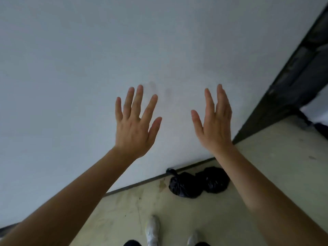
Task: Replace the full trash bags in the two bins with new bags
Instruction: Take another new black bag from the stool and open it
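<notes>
bare left hand (134, 130) and right hand (215, 128), bare forearms (71, 192), white sneakers (152, 229), dark trousers (132, 243).

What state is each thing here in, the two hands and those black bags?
Left hand: open, fingers spread, holding nothing.
Right hand: open, fingers straight, holding nothing.
Left black bag: knotted shut, on the floor by the wall.
Right black bag: filled, on the floor beside it.
</notes>
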A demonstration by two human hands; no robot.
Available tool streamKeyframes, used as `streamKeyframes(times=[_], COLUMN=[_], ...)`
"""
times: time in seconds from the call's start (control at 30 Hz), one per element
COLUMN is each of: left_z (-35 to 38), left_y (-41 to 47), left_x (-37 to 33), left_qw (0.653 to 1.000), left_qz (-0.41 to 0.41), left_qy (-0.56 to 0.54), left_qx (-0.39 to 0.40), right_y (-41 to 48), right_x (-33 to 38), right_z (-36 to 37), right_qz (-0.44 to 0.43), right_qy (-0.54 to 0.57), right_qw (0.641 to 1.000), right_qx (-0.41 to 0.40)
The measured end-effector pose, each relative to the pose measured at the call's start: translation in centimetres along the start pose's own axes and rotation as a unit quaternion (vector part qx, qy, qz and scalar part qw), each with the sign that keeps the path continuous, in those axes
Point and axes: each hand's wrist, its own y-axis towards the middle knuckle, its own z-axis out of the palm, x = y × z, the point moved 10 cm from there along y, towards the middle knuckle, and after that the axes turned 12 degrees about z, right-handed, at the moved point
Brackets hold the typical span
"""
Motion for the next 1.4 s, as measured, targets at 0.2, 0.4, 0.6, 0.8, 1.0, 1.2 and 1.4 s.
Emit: streamKeyframes(times=[0.2, 0.4, 0.6, 0.8, 1.0, 1.2, 1.4], left_z=[-11.4, -24.4, -36.8, -45.9, -51.0, -52.4, -59.0], left_y=[-11.9, -25.8, -41.5, -60.3, -74.8, -88.7, -103.3], left_x=[10.7, 17.1, 19.7, 20.9, 22.4, 24.9, 31.6], left_qw=[0.973, 0.921, 0.876, 0.821, 0.776, 0.712, 0.642], left_qz=[-0.206, -0.361, -0.434, -0.529, -0.592, -0.669, -0.731], left_qy=[0.105, 0.144, 0.204, 0.21, 0.213, 0.204, 0.23], left_qx=[0.025, -0.002, -0.044, -0.041, -0.048, -0.057, -0.019], right_y=[-2.3, -8.7, -19.5, -34.9, -48.4, -59.8, -72.7], right_x=[15.8, 34.0, 49.0, 64.7, 75.3, 86.3, 102.3], right_z=[3.2, 1.4, -0.8, -0.9, 1.8, 7.7, 12.2], right_qz=[-0.166, -0.306, -0.374, -0.486, -0.555, -0.59, -0.625], right_qy=[0.044, 0.105, 0.152, 0.169, 0.17, 0.186, 0.237], right_qw=[0.983, 0.943, 0.91, 0.849, 0.794, 0.749, 0.69], right_qx=[0.071, 0.082, 0.09, 0.124, 0.18, 0.238, 0.279])
